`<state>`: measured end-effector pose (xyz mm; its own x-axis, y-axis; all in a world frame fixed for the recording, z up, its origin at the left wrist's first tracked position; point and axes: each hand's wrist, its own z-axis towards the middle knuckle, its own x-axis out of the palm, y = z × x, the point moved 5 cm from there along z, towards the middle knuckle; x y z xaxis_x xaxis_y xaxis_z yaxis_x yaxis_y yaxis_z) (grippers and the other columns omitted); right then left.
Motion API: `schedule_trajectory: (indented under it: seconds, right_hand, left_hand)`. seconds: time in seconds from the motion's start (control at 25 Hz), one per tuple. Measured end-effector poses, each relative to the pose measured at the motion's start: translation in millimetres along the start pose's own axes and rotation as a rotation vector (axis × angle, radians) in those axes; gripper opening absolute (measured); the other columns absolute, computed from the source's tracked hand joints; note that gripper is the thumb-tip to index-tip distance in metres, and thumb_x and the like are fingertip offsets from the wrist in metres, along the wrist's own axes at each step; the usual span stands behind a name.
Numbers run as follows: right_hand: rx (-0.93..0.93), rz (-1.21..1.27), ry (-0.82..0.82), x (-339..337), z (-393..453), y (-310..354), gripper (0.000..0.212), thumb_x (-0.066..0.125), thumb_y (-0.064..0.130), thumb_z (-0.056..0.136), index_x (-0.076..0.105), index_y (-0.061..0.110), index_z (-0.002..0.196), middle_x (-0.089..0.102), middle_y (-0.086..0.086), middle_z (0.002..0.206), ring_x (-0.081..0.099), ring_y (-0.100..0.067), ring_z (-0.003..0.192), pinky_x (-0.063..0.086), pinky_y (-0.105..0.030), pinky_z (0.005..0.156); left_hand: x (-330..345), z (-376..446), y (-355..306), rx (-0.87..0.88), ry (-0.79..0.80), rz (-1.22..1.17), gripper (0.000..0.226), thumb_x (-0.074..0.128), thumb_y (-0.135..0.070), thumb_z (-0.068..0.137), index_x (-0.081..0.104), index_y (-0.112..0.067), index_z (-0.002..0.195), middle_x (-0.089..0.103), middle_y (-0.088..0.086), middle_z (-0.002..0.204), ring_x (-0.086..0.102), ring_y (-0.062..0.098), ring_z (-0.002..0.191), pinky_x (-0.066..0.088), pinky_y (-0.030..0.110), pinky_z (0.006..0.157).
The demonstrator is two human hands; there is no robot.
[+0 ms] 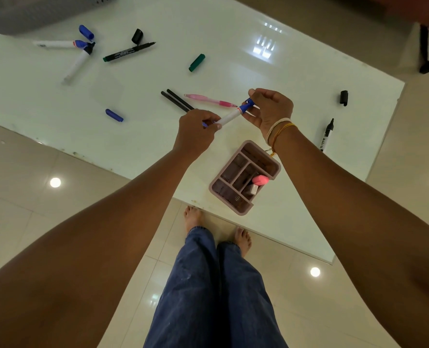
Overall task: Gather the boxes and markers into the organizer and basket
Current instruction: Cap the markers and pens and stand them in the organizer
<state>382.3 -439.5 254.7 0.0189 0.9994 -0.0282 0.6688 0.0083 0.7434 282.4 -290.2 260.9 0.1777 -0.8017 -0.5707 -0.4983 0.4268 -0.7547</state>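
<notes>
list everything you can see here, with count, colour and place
table: 1, white
basket: 1, grey, far left corner
organizer: 1, mauve, near edge, pink item inside
held marker: 1, white and blue, between both hands
other markers: 4, table
loose caps: 5, blue, black, green, scattered
pink pen: 1, centre
black pens: 2, centre
left hand: grips marker barrel
right hand: pinches its blue end

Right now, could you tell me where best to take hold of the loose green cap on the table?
Pinch the green cap across its middle from above: it lies flat on the white table, a short tube with bare space around it, so both long sides are free.
</notes>
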Motion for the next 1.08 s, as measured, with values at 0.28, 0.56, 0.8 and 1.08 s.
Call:
schedule_trajectory:
  seconds: [0.28, 0.56, 0.8, 1.08]
  right_hand:
    - [-0.085, 0.074, 0.096, 0.8, -13.1, 12.9, 0.006, 0.067, 0.004, 0.087, 0.067, 0.010, 0.089, 0.068, -0.015, 0.093, 0.069, -0.037, 0.088, 0.060, -0.045, 0.079]
    - [-0.127, 0.127, 0.224, -8.6, -25.5, 21.0, 0.022, 0.066, 0.001, 0.086, 0.066, 0.014, 0.104, 0.070, -0.017, 0.098, 0.071, -0.038, 0.091, 0.061, -0.045, 0.075]
    - [-0.226, 0.017, 0.182, -20.2, -46.2, 29.6, 0.036, 0.070, -0.003, 0.081, 0.061, 0.010, 0.114, 0.070, -0.016, 0.094, 0.072, -0.034, 0.086, 0.062, -0.042, 0.073]
    - [-0.703, -0.247, -0.107, -65.8, -97.8, 31.9, 0.033, 0.072, 0.010, 0.083, 0.057, 0.029, 0.106, 0.069, -0.004, 0.100, 0.071, -0.017, 0.085, 0.061, -0.033, 0.079]
  left_hand:
    - [13.1, -0.5, -25.3, -0.273, 0.215, -0.365, 0.030, 0.052, -0.017, 0.097, 0.062, 0.001, 0.120, 0.060, 0.005, 0.076, 0.048, 0.008, 0.058, 0.044, 0.016, 0.051]
    - [15.2, -18.6, -45.9, -0.477, 0.321, -0.685, 0.012, 0.052, -0.020, 0.098, 0.060, -0.011, 0.100, 0.050, 0.004, 0.070, 0.038, 0.008, 0.051, 0.036, 0.016, 0.045]
    - [20.3, -26.6, -52.6, -0.371, 0.330, -0.622, 0.025, 0.052, -0.022, 0.098, 0.060, -0.004, 0.113, 0.059, 0.006, 0.077, 0.049, 0.011, 0.059, 0.046, 0.019, 0.056]
    - [40.1, -35.9, -53.4, -0.244, 0.214, -0.346, 0.022, 0.056, -0.016, 0.095, 0.067, -0.011, 0.113, 0.064, 0.001, 0.111, 0.058, 0.011, 0.100, 0.048, 0.013, 0.083]
